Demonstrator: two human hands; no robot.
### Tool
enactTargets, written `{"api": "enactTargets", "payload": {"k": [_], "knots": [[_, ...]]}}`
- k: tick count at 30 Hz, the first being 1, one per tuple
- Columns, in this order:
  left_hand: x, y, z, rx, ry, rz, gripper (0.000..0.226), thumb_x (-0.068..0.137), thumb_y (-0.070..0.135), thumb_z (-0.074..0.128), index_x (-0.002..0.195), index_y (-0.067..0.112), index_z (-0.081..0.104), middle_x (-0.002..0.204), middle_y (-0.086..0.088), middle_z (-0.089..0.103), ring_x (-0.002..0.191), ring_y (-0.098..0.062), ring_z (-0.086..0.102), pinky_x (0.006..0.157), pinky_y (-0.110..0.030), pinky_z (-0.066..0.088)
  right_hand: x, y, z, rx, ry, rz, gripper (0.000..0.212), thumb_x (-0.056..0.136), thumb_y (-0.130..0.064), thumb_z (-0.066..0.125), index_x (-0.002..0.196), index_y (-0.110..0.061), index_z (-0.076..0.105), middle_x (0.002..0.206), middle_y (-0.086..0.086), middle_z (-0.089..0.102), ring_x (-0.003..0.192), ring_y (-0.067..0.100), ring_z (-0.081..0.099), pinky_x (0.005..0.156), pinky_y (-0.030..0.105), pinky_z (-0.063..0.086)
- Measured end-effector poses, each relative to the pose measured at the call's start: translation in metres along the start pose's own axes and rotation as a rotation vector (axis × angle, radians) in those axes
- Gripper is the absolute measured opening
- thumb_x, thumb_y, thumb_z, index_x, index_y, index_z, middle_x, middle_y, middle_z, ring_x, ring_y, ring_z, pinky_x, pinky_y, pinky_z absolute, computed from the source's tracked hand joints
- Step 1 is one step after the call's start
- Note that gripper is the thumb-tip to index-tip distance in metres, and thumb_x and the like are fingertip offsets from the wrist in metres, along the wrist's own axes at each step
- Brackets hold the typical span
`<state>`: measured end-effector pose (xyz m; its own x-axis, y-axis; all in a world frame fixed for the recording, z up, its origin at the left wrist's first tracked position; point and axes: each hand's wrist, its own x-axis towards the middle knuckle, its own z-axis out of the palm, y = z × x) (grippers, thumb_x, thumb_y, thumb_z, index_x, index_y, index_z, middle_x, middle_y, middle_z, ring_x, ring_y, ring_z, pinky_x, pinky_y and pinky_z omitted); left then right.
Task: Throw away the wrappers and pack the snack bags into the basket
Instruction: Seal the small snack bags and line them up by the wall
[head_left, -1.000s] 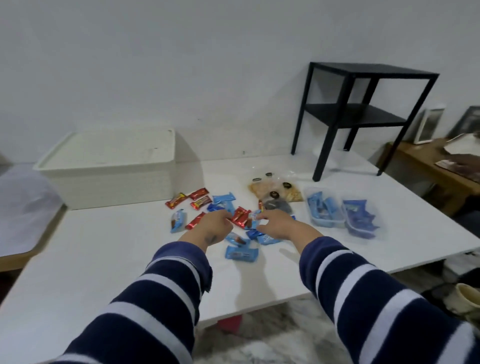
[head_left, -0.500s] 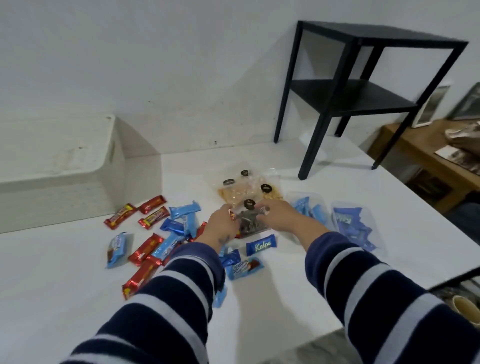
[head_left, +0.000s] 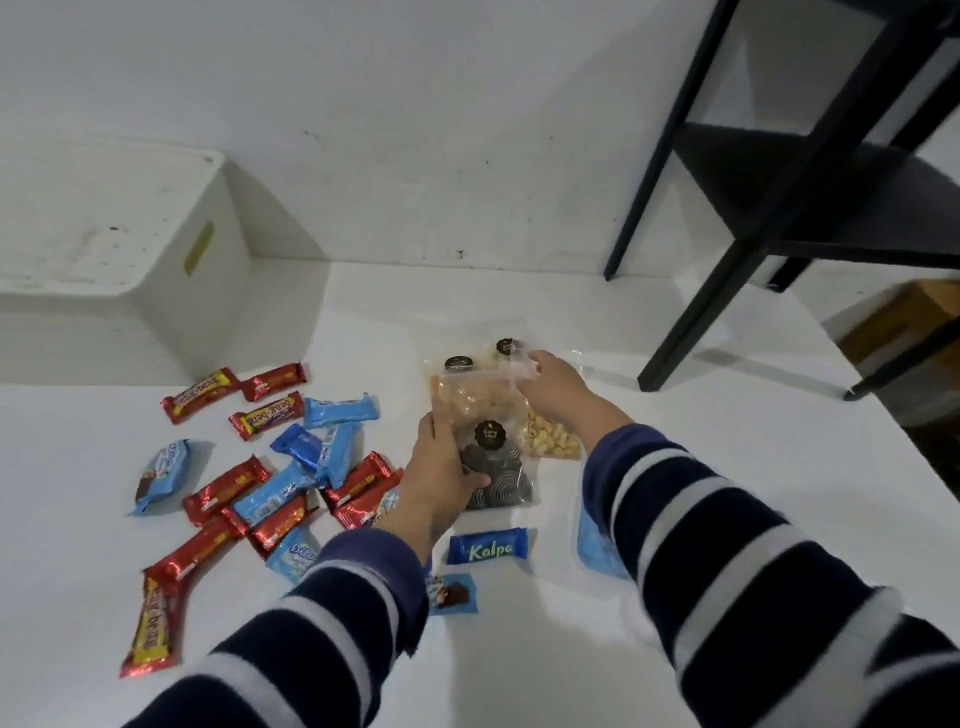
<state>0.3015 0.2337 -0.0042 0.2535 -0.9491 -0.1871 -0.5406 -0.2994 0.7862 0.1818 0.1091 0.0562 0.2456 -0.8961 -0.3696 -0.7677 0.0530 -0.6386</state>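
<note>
Hands (left (head_left: 439, 475), right (head_left: 556, 384)) grip clear snack bags (head_left: 480, 410) of cookies and nuts.

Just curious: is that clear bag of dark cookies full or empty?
Partly full: dark round cookies fill the lower half of the clear cookie bag, held by the left hand.

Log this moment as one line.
left hand: grips clear dark-cookie bag | right hand: pinches clear bag top | white basket: untouched
</note>
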Motion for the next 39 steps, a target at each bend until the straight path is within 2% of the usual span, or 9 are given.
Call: {"api": "enactTargets", "payload": {"k": [7, 12, 14, 17, 19, 24, 30, 35, 39], "knots": [[0.009, -0.002, 0.011, -0.021, 0.083, -0.120, 0.126, 0.069, 0.011, 0.081, 0.148, 0.018, -0.017, 0.147, -0.007, 0.032, 0.129, -0.023, 0.041, 0.092, -0.023, 0.035, 0.036, 0.006, -0.016, -0.023, -0.037, -0.069, 0.029, 0.090, -0.006, 0.053, 0.118, -0.009, 0.063, 0.131, 0.010, 0.056, 0.114, 0.025, 0.056, 0.100, 0.034, 0.045], [0.004, 0.000, 0.014, 0.010, 0.135, -0.099, 0.123, 0.071, 0.006, 0.079, 0.148, 0.019, -0.015, 0.148, -0.006, 0.030, 0.131, -0.022, 0.039, 0.097, -0.024, 0.037, 0.034, 0.007, -0.033, -0.029, -0.185, -0.115, 0.022, 0.090, -0.017, 0.061, 0.108, -0.005, 0.067, 0.094, -0.003, 0.060, 0.089, 0.017, 0.056, 0.087, 0.031, 0.048], [0.004, 0.001, 0.014, 0.019, 0.129, -0.076, 0.121, 0.071, 0.005, 0.078, 0.149, 0.018, -0.013, 0.147, -0.005, 0.032, 0.130, -0.022, 0.041, 0.100, -0.027, 0.039, 0.031, 0.007, -0.039, -0.058, -0.164, -0.180, 0.014, 0.088, -0.018, 0.064, 0.098, -0.010, 0.070, 0.092, -0.007, 0.059, 0.089, 0.014, 0.055, 0.083, 0.028, 0.047], [0.004, 0.001, 0.010, 0.017, 0.076, -0.067, 0.118, 0.070, 0.005, 0.079, 0.151, 0.015, -0.006, 0.143, -0.006, 0.038, 0.128, -0.024, 0.043, 0.103, -0.036, 0.041, 0.025, 0.010, -0.045, -0.055, -0.128, -0.204, 0.010, 0.088, -0.017, 0.065, 0.090, -0.009, 0.070, 0.081, -0.009, 0.062, 0.077, 0.011, 0.058, 0.066, 0.020, 0.046], [0.004, -0.002, 0.008, 0.010, 0.060, -0.057, 0.113, 0.068, 0.006, 0.081, 0.151, 0.016, 0.005, 0.136, -0.006, 0.043, 0.124, -0.023, 0.046, 0.100, -0.029, 0.040, 0.020, 0.012, -0.045, -0.051, -0.128, -0.205, 0.014, 0.088, -0.017, 0.064, 0.094, -0.005, 0.070, 0.075, -0.009, 0.061, 0.067, 0.008, 0.057, 0.052, 0.012, 0.043], [0.004, -0.008, 0.007, -0.002, 0.052, -0.015, 0.108, 0.066, 0.008, 0.082, 0.149, 0.027, 0.016, 0.113, 0.001, 0.048, 0.102, -0.015, 0.050, 0.088, -0.023, 0.038, 0.014, 0.018, -0.043, -0.054, -0.024, -0.187, 0.018, 0.087, -0.020, 0.065, 0.095, -0.005, 0.070, 0.094, 0.006, 0.069, 0.081, 0.018, 0.059, 0.078, 0.034, 0.051], [0.001, -0.019, 0.004, -0.133, -0.013, 0.003, 0.104, 0.071, -0.003, 0.076, 0.149, 0.035, 0.017, 0.104, 0.010, 0.056, 0.090, -0.018, 0.063, 0.087, -0.039, 0.052, 0.007, 0.020, -0.041, -0.117, 0.066, -0.156, 0.016, 0.087, -0.022, 0.065, 0.096, -0.011, 0.071, 0.103, 0.003, 0.067, 0.088, 0.014, 0.055, 0.075, 0.024, 0.040], [0.002, -0.024, 0.002, -0.129, -0.007, 0.030, 0.104, 0.071, -0.004, 0.075, 0.147, 0.039, 0.019, 0.107, 0.010, 0.058, 0.082, -0.010, 0.061, 0.082, -0.033, 0.052, 0.003, 0.020, -0.036, -0.089, 0.090, -0.144, 0.017, 0.087, -0.018, 0.064, 0.098, -0.008, 0.071, 0.103, 0.006, 0.068, 0.088, 0.014, 0.056, 0.076, 0.024, 0.043], [0.004, -0.023, 0.000, -0.087, -0.013, 0.054, 0.104, 0.072, 0.000, 0.075, 0.147, 0.040, 0.015, 0.107, 0.010, 0.058, 0.077, -0.007, 0.057, 0.076, -0.027, 0.048, 0.001, 0.010, -0.032, -0.032, 0.035, -0.174, 0.015, 0.083, -0.012, 0.062, 0.095, -0.005, 0.069, 0.099, 0.004, 0.068, 0.071, 0.007, 0.057, 0.065, 0.020, 0.044]]}}
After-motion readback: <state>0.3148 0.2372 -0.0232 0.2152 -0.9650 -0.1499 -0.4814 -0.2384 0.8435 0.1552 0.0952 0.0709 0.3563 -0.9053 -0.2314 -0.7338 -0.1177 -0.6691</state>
